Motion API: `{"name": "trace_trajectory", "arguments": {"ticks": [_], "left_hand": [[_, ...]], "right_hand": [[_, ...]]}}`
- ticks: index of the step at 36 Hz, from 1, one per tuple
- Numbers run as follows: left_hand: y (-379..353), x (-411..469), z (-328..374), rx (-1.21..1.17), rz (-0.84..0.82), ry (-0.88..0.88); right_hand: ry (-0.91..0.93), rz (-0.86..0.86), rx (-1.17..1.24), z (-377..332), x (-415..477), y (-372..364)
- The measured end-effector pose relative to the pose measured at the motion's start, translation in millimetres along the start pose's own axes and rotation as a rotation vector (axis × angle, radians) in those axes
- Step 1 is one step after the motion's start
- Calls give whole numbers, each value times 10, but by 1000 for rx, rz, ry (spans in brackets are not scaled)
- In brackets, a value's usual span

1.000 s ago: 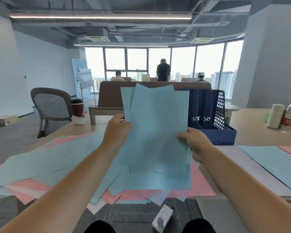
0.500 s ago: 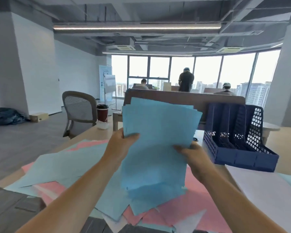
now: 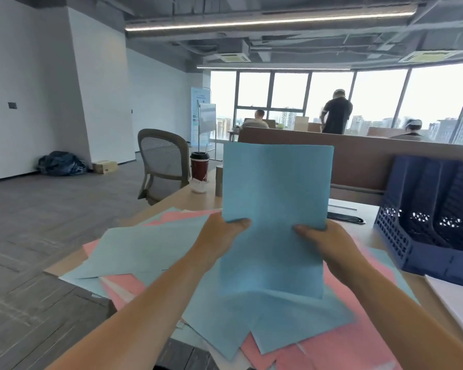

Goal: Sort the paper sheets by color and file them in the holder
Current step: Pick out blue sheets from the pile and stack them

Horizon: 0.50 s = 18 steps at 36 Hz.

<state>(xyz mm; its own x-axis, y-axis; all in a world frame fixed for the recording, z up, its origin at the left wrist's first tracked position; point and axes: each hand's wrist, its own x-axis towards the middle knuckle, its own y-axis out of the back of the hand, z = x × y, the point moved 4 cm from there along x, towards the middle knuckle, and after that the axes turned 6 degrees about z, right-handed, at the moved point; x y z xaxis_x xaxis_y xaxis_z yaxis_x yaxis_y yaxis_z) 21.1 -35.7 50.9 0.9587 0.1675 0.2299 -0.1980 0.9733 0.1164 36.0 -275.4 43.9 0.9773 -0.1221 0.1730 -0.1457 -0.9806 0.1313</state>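
Your left hand (image 3: 219,237) and right hand (image 3: 329,241) pinch the upright blue stack (image 3: 275,198); the holder (image 3: 444,265) stands right of it. Pink sheets (image 3: 123,288) lie beneath.

Since a second ago I see the blue stack (image 3: 275,209) squared up: sheets that fanned out with stray corners along the top now share one straight top edge and clean sides. The left hand (image 3: 219,236) and right hand (image 3: 329,244) have come level, both thumbs on the front sheet. My view has swung left, putting the holder (image 3: 425,236) at the right edge.
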Motion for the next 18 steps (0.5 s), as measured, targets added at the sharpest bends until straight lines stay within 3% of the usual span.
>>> {"name": "trace_trajectory", "arguments": {"ticks": [10, 18], "left_hand": [[985, 316, -115, 196, 195, 62], [1785, 442, -438, 472, 254, 133]], "right_hand": [[-19, -93, -88, -122, 320, -1162], [-14, -320, -485, 29, 399, -2141]]}}
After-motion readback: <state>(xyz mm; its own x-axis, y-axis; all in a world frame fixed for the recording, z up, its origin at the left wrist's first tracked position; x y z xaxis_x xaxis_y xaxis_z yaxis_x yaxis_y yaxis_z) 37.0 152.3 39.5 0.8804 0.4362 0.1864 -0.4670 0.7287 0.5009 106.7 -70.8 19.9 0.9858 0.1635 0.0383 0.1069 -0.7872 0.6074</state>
